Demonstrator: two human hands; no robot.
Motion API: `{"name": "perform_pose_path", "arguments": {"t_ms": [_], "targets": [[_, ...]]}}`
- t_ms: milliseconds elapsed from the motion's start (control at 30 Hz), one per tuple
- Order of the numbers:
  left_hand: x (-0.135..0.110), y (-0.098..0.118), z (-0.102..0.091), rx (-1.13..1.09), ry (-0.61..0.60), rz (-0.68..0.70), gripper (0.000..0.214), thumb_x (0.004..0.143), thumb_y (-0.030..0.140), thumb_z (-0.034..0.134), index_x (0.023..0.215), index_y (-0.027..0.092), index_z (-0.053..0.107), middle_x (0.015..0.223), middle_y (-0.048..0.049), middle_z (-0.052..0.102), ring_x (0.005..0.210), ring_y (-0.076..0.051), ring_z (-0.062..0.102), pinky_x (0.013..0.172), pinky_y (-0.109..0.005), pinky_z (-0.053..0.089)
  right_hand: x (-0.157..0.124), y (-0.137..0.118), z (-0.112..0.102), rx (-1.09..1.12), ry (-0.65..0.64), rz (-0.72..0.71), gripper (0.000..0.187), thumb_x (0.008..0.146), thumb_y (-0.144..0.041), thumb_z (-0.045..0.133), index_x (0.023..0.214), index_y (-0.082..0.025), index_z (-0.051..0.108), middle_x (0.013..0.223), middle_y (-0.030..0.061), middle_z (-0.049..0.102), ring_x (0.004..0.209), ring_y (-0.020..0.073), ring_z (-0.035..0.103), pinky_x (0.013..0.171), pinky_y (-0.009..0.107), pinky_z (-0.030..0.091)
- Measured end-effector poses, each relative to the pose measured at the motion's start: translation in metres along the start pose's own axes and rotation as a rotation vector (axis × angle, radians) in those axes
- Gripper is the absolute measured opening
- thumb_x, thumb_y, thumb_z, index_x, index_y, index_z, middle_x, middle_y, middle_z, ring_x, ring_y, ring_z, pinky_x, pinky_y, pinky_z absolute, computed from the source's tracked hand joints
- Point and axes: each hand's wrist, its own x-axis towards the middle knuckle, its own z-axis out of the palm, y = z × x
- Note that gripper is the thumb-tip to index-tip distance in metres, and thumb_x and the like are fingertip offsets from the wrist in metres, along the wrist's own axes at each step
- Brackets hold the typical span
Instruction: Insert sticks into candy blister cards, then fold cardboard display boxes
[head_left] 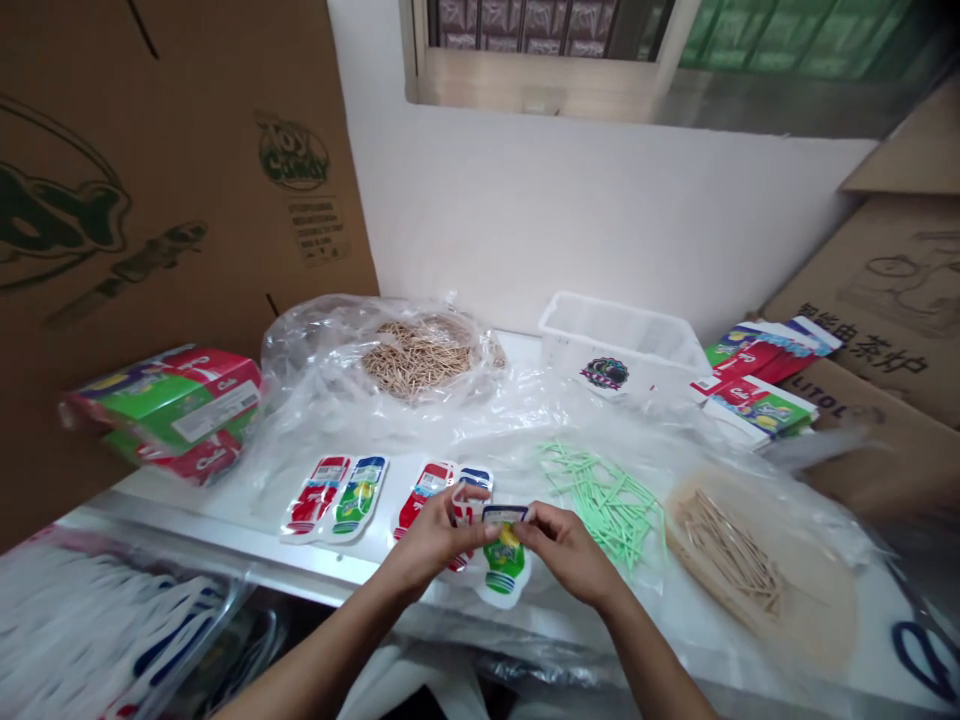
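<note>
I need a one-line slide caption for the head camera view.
Left hand and right hand hold a printed packet beside a scattered pile of green sticks.

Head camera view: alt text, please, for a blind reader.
A person's left hand and right hand hold a packet showing a green bottle over a white table. Red and green packets lie to the left, pale green sticks to the right, and a clear bag of wooden sticks behind.
</note>
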Motion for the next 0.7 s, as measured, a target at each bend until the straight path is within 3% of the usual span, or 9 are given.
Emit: {"name": "perform_pose_path", "arguments": {"t_ms": [67, 133, 233, 333, 433, 533, 700], "targets": [[0.004, -0.008, 0.009, -0.013, -0.077, -0.043, 0.035, 0.062, 0.037, 0.077, 0.081, 0.012, 0.063, 0.071, -0.0028, 0.066, 0.064, -0.014, 0.061, 0.062, -0.023, 0.046, 0.0, 0.003, -0.018, -0.107, -0.087, 0.007, 0.033, 0.088, -0.046, 0.048, 0.077, -0.018, 0.061, 0.069, -0.0019, 0.058, 0.063, 0.0112, 0.05, 0.06, 0.022, 0.039], [0.009, -0.017, 0.019, -0.015, -0.097, -0.078, 0.032, 0.066, 0.042, 0.072, 0.071, 0.011, 0.064, 0.067, -0.0038, 0.067, 0.059, -0.013, 0.06, 0.059, -0.022, 0.045, 0.009, 0.01, -0.042, -0.404, -0.102, 0.024, 0.039, 0.093, -0.044, 0.036, 0.086, -0.018, 0.064, 0.079, 0.0011, 0.065, 0.068, 0.0129, 0.055, 0.063, 0.023, 0.043], [0.02, -0.032, 0.035, -0.038, -0.091, -0.134, 0.033, 0.067, 0.044, 0.07, 0.072, 0.012, 0.066, 0.066, -0.0039, 0.068, 0.058, -0.014, 0.061, 0.059, -0.024, 0.047, 0.04, 0.024, -0.082, -0.91, 0.061, 0.075, 0.037, 0.093, -0.025, 0.03, 0.115, -0.017, 0.058, 0.11, 0.0077, 0.064, 0.097, 0.0187, 0.057, 0.084, 0.028, 0.041], [0.035, -0.048, 0.049, 0.012, -0.078, -0.206, 0.029, 0.064, 0.041, 0.068, 0.071, 0.012, 0.066, 0.067, -0.0051, 0.068, 0.059, -0.016, 0.062, 0.058, -0.025, 0.048, 0.073, 0.037, -0.107, -1.105, 0.11, 0.137, 0.051, 0.082, -0.008, 0.036, 0.132, -0.01, 0.045, 0.126, 0.0169, 0.055, 0.115, 0.0274, 0.046, 0.095, 0.039, 0.031], [0.046, -0.06, 0.056, 0.073, -0.031, -0.233, 0.026, 0.066, 0.037, 0.063, 0.072, 0.012, 0.065, 0.068, -0.0064, 0.068, 0.058, -0.017, 0.062, 0.055, -0.025, 0.047, 0.086, 0.044, -0.112, -1.239, 0.063, 0.166, 0.055, 0.076, -0.004, 0.04, 0.131, -0.011, 0.046, 0.122, 0.0189, 0.057, 0.113, 0.0308, 0.046, 0.094, 0.043, 0.027], [0.05, -0.065, 0.056, 0.098, -0.015, -0.222, 0.023, 0.069, 0.033, 0.06, 0.075, 0.012, 0.064, 0.068, -0.0062, 0.067, 0.06, -0.017, 0.062, 0.055, -0.025, 0.047, 0.077, 0.045, -0.108, -1.32, -0.005, 0.138, 0.05, 0.077, -0.007, 0.042, 0.124, -0.015, 0.052, 0.113, 0.0148, 0.061, 0.109, 0.029, 0.045, 0.092, 0.04, 0.025], [0.053, -0.063, 0.059, 0.187, -0.038, -0.21, 0.017, 0.069, 0.029, 0.06, 0.075, 0.013, 0.065, 0.069, -0.0034, 0.065, 0.064, -0.016, 0.06, 0.057, -0.024, 0.046, 0.066, 0.043, -0.104, -1.349, -0.049, 0.104, 0.038, 0.087, -0.027, 0.042, 0.122, -0.019, 0.053, 0.113, 0.0109, 0.059, 0.105, 0.0256, 0.045, 0.088, 0.035, 0.028]]}}
